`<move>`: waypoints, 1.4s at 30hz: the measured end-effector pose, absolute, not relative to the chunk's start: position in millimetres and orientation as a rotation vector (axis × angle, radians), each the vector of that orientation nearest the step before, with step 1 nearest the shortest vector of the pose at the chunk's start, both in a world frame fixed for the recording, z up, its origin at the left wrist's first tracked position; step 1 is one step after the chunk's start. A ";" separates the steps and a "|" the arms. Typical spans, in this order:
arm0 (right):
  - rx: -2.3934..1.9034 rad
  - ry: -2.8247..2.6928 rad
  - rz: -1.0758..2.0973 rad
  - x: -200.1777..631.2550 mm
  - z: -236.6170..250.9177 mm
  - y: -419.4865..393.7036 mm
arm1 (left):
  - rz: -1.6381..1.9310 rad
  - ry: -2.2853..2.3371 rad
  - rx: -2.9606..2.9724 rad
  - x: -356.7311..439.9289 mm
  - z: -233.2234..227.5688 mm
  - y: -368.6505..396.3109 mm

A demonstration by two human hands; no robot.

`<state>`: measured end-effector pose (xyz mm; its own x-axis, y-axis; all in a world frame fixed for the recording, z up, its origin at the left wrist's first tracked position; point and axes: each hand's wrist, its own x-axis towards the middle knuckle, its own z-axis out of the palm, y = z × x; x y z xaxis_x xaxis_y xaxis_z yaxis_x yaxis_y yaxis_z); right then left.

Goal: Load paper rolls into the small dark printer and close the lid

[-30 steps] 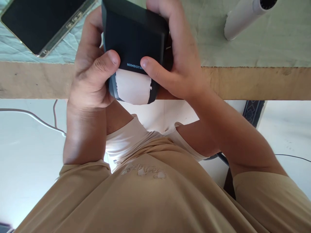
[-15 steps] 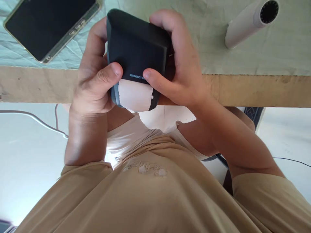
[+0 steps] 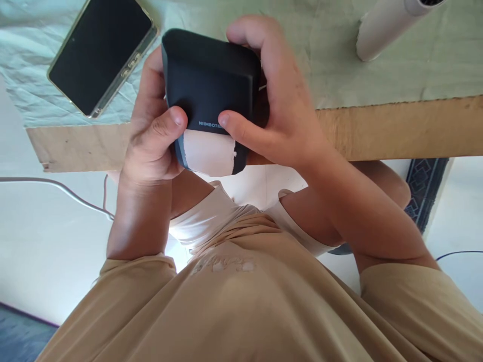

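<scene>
A black label printer (image 3: 211,85) marked NIIMBOT is held between my two hands above the table's front edge. My left hand (image 3: 153,130) grips its left side, thumb on the top face near the lettering. On the other side my right hand (image 3: 281,105) wraps round the body, its thumb pressing beside the lettering and its forefinger bent over the far edge. A strip of white paper (image 3: 209,152) with a ragged edge covers the printer's near end. The undersides of the printer and several fingertips are hidden.
A phone in a clear case (image 3: 100,55) lies on the green cloth (image 3: 332,60) to the left. At the far right stands a tilted white tube (image 3: 388,27). The table's bare wooden edge (image 3: 400,130) runs across in front. A white cable (image 3: 56,185) hangs at lower left.
The view has shifted and turned slightly, so the phone appears further right and the tube is partly cut off at the top. Both hands keep their hold on the printer.
</scene>
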<state>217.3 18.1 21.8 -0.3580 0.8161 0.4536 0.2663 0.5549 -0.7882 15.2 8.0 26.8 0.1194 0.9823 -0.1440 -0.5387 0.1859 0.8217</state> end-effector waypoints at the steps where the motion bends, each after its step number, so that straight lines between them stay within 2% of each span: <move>1: -0.878 -1.899 0.766 218.0 23.0 17.5 | 1.282 0.837 0.617 23.4 29.1 6.1; 7: -0.965 -1.925 0.847 221.5 29.6 15.9 | 1.260 0.868 0.564 57.2 45.6 -0.9; 16: -0.955 -1.976 0.782 221.1 22.9 17.1 | 1.221 0.888 0.565 68.2 64.5 5.0; 27: -0.953 -1.888 0.892 217.5 23.4 14.9 | 1.181 0.922 0.622 63.6 71.6 2.0; 42: -1.067 -1.868 0.783 209.4 32.4 14.0 | 1.006 0.927 0.811 31.3 70.3 32.4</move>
<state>209.4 14.0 32.4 -0.2978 0.8880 0.3504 0.3729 0.4461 -0.8136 31.3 32.4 70.3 0.2457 0.9354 -0.2543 -0.3292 0.3273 0.8857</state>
